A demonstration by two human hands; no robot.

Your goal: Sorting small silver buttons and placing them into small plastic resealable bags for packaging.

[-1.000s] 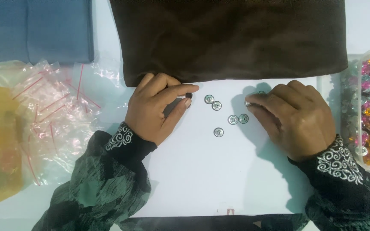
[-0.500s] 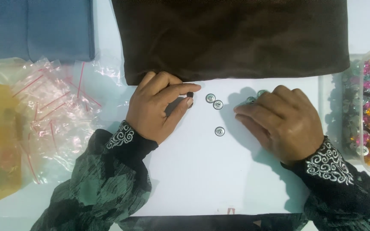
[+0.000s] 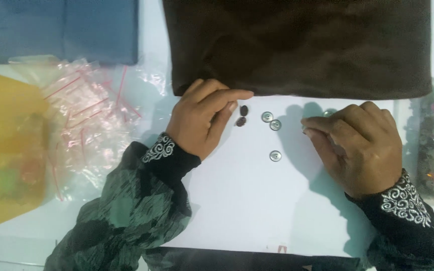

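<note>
A single head-worn camera looked almost straight down, from close above, at a white sheet (image 3: pixel 237 211) filling the lower middle of the frame. Brown cloth (image 3: pixel 297 45) crossed the top, and both sleeves entered from the bottom edge.

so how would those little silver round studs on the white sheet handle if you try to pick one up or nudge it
The silver round studs look small, flat and shiny, so each would probably be light and slippery, needing a fingertip pinch. Lying flat on the smooth white sheet, they would likely slide rather than roll when nudged. The right hand seems to be pinching near one already.
</note>
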